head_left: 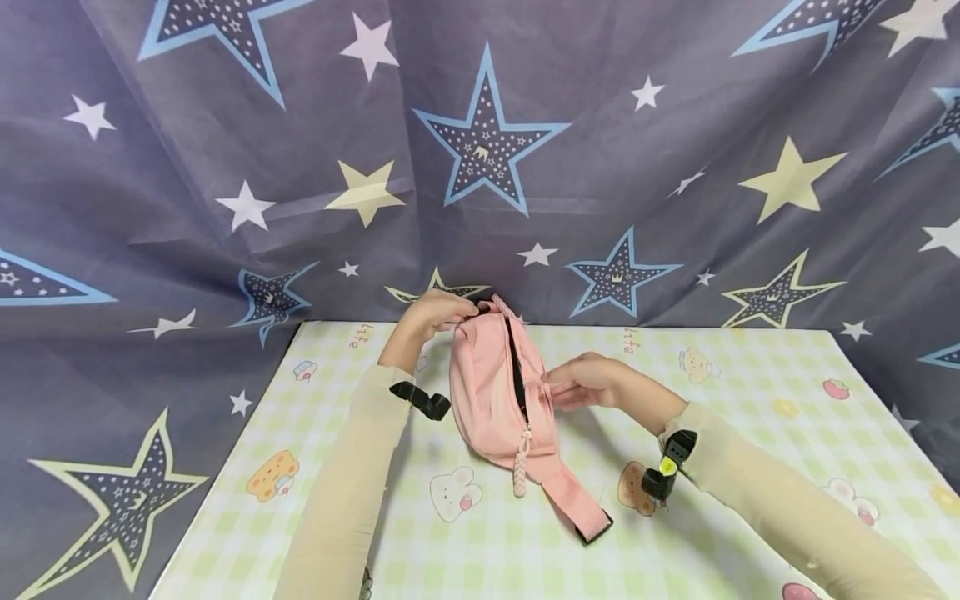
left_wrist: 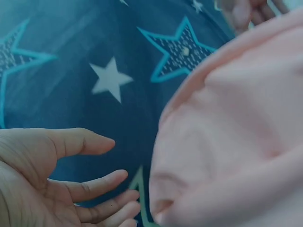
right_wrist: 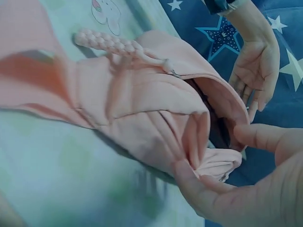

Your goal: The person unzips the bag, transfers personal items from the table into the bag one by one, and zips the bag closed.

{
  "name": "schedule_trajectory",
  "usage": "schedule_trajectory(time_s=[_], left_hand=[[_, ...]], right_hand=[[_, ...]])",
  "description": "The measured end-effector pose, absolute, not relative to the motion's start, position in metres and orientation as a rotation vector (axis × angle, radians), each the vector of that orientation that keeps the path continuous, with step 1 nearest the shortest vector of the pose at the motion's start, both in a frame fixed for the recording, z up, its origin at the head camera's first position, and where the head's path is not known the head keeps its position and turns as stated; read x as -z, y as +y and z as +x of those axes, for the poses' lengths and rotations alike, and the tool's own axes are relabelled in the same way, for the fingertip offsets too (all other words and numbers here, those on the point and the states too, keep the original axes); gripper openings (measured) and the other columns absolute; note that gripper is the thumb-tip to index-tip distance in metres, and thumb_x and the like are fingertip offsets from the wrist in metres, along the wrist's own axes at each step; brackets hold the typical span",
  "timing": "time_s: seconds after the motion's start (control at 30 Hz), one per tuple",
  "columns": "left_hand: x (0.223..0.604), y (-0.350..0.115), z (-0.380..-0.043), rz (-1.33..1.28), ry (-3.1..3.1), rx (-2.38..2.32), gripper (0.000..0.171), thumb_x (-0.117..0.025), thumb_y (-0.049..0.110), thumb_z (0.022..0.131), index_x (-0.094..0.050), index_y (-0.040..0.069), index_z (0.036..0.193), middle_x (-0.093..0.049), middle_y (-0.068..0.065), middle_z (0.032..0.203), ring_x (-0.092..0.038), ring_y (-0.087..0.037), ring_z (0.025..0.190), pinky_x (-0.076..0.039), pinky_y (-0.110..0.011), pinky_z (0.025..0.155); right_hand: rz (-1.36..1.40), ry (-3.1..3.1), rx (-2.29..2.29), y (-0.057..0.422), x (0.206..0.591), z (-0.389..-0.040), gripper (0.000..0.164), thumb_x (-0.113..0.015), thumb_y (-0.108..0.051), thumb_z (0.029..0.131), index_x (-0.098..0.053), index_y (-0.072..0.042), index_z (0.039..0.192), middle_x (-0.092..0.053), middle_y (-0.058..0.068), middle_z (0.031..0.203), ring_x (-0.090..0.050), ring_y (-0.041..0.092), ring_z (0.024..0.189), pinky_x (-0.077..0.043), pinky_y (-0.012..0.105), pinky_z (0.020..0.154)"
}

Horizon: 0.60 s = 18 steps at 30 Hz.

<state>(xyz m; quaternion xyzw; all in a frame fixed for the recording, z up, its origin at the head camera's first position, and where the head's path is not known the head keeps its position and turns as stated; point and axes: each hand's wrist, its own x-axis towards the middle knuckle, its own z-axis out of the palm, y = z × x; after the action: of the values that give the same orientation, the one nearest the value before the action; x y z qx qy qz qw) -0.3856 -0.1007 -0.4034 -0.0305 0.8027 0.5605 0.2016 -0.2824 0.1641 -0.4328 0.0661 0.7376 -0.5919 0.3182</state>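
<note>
A pink waist bag [head_left: 487, 387] stands on the table with its zipped mouth part-way open, showing a dark inside. A braided zip pull [head_left: 520, 473] hangs at its near end, and a wide strap [head_left: 581, 504] trails toward the front right. My left hand [head_left: 438, 310] is at the bag's far end beside a black buckle [head_left: 482, 307]; in the left wrist view its fingers are spread, apart from the pink cloth. On the right side, my right hand [head_left: 585, 381] holds the bag's cloth, with thumb and fingers on either side of the mouth's end in the right wrist view.
The table [head_left: 712, 500] wears a green-and-white checked cover with cartoon prints. A dark star-patterned curtain [head_left: 600, 167] rises right behind its far edge and hangs down the left side. Each sleeved forearm carries a black wrist strap [head_left: 420, 400].
</note>
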Motion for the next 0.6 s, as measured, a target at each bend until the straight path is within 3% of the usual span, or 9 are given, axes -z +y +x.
schedule_trajectory(time_s=[0.07, 0.17, 0.3, 0.37, 0.47, 0.53, 0.6], left_hand=[[0.405, -0.102, -0.393, -0.103, 2.248, -1.507, 0.045, -0.072, 0.02, 0.09, -0.065, 0.001, 0.13, -0.057, -0.015, 0.144, -0.049, -0.034, 0.14, -0.046, -0.035, 0.101], [0.411, -0.102, -0.402, -0.152, 2.216, -1.476, 0.048, -0.072, 0.022, 0.091, -0.061, 0.002, 0.132, -0.053, -0.018, 0.149, -0.048, -0.033, 0.14, -0.042, -0.039, 0.109], [0.419, -0.1, -0.409, -0.198, 2.146, -1.484, 0.041, -0.07, 0.021, 0.092, -0.061, 0.003, 0.128, -0.061, -0.015, 0.137, -0.06, -0.024, 0.117, -0.033, -0.045, 0.121], [0.423, -0.098, -0.412, -0.206, 2.132, -1.468, 0.031, -0.069, 0.021, 0.093, -0.066, 0.006, 0.12, -0.067, -0.009, 0.12, -0.062, -0.018, 0.099, -0.04, -0.04, 0.112], [0.426, -0.096, -0.416, -0.201, 2.113, -1.431, 0.021, -0.067, 0.023, 0.094, -0.068, 0.01, 0.111, -0.066, -0.002, 0.098, -0.059, -0.012, 0.08, -0.045, -0.03, 0.087], [0.425, -0.095, -0.417, -0.2, 2.094, -1.411, 0.025, -0.067, 0.024, 0.095, -0.068, 0.011, 0.116, -0.065, 0.0, 0.101, -0.056, -0.01, 0.076, -0.042, -0.025, 0.075], [0.425, -0.094, -0.421, -0.202, 2.083, -1.403, 0.034, -0.066, 0.025, 0.096, -0.065, 0.009, 0.126, -0.067, -0.005, 0.114, -0.055, -0.009, 0.072, -0.041, -0.022, 0.07]], right_hand=[[0.196, 1.901, 1.536, 0.168, 0.434, -0.278, 0.03, -0.064, -0.015, 0.097, -0.06, 0.006, 0.119, -0.069, 0.015, 0.099, -0.071, 0.016, 0.081, -0.06, 0.04, 0.098], [0.192, 1.878, 1.486, 0.172, 0.439, -0.269, 0.031, -0.064, -0.019, 0.098, -0.061, 0.005, 0.118, -0.07, 0.018, 0.104, -0.071, 0.019, 0.086, -0.061, 0.038, 0.094], [0.209, 1.866, 1.466, 0.174, 0.446, -0.259, 0.034, -0.067, -0.021, 0.096, -0.063, 0.006, 0.118, -0.071, 0.019, 0.104, -0.072, 0.021, 0.089, -0.062, 0.037, 0.091], [0.225, 1.867, 1.472, 0.174, 0.449, -0.256, 0.032, -0.069, -0.021, 0.095, -0.065, 0.005, 0.114, -0.072, 0.017, 0.101, -0.072, 0.021, 0.087, -0.063, 0.036, 0.088], [0.22, 1.873, 1.462, 0.173, 0.452, -0.252, 0.028, -0.072, -0.021, 0.093, -0.067, 0.002, 0.108, -0.071, 0.013, 0.096, -0.072, 0.019, 0.084, -0.063, 0.035, 0.085], [0.212, 1.873, 1.457, 0.172, 0.453, -0.25, 0.025, -0.073, -0.021, 0.093, -0.068, 0.001, 0.103, -0.071, 0.011, 0.093, -0.071, 0.018, 0.081, -0.063, 0.033, 0.082], [0.204, 1.873, 1.446, 0.171, 0.454, -0.249, 0.021, -0.073, -0.021, 0.092, -0.069, -0.001, 0.099, -0.071, 0.009, 0.089, -0.07, 0.016, 0.078, -0.063, 0.031, 0.079]])
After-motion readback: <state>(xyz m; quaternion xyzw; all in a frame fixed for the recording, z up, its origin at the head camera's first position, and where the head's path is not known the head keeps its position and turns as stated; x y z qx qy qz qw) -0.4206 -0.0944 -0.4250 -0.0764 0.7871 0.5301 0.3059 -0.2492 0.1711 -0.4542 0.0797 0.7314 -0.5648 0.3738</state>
